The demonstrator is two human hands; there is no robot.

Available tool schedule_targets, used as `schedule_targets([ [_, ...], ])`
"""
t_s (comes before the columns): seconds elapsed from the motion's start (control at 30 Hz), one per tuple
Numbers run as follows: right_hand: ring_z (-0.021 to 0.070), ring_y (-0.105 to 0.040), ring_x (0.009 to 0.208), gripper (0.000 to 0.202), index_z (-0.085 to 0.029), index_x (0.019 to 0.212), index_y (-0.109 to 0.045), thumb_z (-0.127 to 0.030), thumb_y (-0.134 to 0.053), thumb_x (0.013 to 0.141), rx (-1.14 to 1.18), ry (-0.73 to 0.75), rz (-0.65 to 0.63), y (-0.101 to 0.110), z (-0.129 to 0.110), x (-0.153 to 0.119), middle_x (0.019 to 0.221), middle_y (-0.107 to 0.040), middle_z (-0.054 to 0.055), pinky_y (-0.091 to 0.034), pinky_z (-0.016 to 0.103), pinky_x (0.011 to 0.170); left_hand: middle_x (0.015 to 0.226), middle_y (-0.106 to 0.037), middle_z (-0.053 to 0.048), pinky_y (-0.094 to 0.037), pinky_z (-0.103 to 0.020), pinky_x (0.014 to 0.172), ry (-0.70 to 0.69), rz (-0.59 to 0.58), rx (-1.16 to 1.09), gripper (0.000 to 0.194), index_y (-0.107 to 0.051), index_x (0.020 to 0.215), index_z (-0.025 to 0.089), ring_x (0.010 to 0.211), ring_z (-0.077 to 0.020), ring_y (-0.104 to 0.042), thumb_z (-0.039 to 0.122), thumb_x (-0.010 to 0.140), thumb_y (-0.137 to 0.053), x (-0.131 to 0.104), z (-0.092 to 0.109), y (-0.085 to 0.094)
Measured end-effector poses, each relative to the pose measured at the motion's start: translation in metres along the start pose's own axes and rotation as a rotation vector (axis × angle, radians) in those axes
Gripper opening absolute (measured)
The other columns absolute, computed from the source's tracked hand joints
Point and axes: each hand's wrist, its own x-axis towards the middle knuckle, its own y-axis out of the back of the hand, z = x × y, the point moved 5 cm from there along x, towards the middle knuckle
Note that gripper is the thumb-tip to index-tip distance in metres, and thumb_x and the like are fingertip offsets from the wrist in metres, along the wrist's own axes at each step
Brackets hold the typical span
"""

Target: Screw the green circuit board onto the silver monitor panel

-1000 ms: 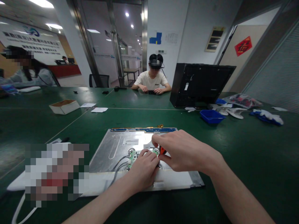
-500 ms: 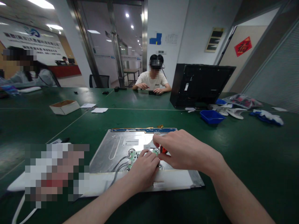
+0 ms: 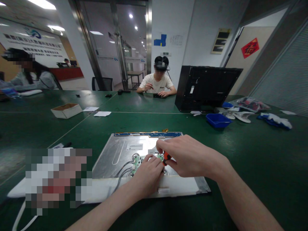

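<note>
A silver display panel (image 3: pixel 149 140) lies back side up in front of me, with a green circuit board (image 3: pixel 137 162) at its middle. My left hand (image 3: pixel 149 171) presses on this board, fingers bent and close together over its right part; its thumb is hidden. Just right of it, my right hand (image 3: pixel 184 154) is closed around an orange and black screwdriver (image 3: pixel 166 156). The tool points down toward the board's right side, and its tip is hidden behind my left hand. Grey cables (image 3: pixel 122 173) run from the board's left side over the panel's white lower strip (image 3: pixel 179 184).
A blurred-out object (image 3: pixel 57 176) with a white cord lies left of the panel. Farther off are a small open box (image 3: pixel 66 110), papers (image 3: pixel 102 113), a blue tray (image 3: pixel 218 120), a black monitor (image 3: pixel 207 86) and gloves (image 3: pixel 274 121). Two people sit across the table.
My right hand has turned slightly, and more of the screwdriver's orange handle shows between its fingers. My left hand stays in place on the board.
</note>
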Motion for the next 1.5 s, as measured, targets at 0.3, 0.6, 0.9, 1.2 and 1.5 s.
schedule_targets([
  [0.3, 0.0181, -0.059, 0.069, 0.012, -0.022, 0.093, -0.051, -0.026, -0.05, 0.082, -0.03, -0.071, -0.021, -0.001, 0.002, 0.003, 0.082, -0.066, 0.003, -0.029, 0.027, 0.052, 0.099, -0.063, -0.007, -0.032, -0.043, 0.097, -0.012, -0.011, 0.012, 0.017, -0.057, 0.098, 0.018, 0.098, -0.0225, -0.056, 0.013, 0.085, -0.047, 0.0, -0.001, 0.0],
  [0.6, 0.0164, -0.057, 0.068, 0.011, -0.021, 0.09, -0.049, -0.023, -0.051, 0.08, 0.021, -0.025, -0.031, 0.0, 0.002, 0.003, 0.084, -0.066, 0.002, -0.028, 0.027, 0.051, 0.098, -0.062, -0.006, -0.032, -0.043, 0.097, -0.007, -0.017, 0.012, 0.015, -0.057, 0.095, 0.018, 0.096, -0.0219, -0.055, 0.014, 0.086, -0.046, 0.0, 0.0, 0.002],
  [0.9, 0.0139, -0.053, 0.058, 0.012, -0.022, 0.093, -0.051, -0.025, -0.051, 0.081, -0.008, -0.106, -0.009, 0.006, 0.006, 0.0, 0.077, -0.064, 0.0, -0.024, 0.026, 0.049, 0.095, -0.062, -0.006, -0.033, -0.042, 0.096, -0.003, -0.028, 0.003, 0.013, -0.057, 0.093, 0.018, 0.095, -0.0212, -0.054, 0.014, 0.085, -0.048, 0.0, 0.0, 0.003],
  [1.2, 0.0142, -0.053, 0.062, 0.017, -0.023, 0.091, -0.051, -0.033, -0.057, 0.08, -0.019, -0.154, 0.089, 0.018, 0.014, -0.008, 0.074, -0.063, -0.002, -0.027, 0.024, 0.053, 0.091, -0.059, -0.005, -0.031, -0.043, 0.097, 0.005, -0.034, -0.005, 0.009, -0.057, 0.086, 0.018, 0.09, -0.0204, -0.053, 0.015, 0.084, -0.049, 0.0, 0.001, 0.01],
  [1.5, 0.0115, -0.047, 0.061, 0.016, -0.021, 0.078, -0.05, -0.035, -0.055, 0.082, 0.015, -0.307, 0.394, 0.049, 0.019, -0.028, 0.071, -0.055, -0.002, -0.03, 0.025, 0.055, 0.096, -0.059, -0.005, -0.034, -0.04, 0.094, -0.027, 0.117, -0.092, 0.015, -0.056, 0.095, 0.019, 0.095, -0.0213, -0.051, 0.025, 0.082, -0.056, -0.005, 0.004, 0.044],
])
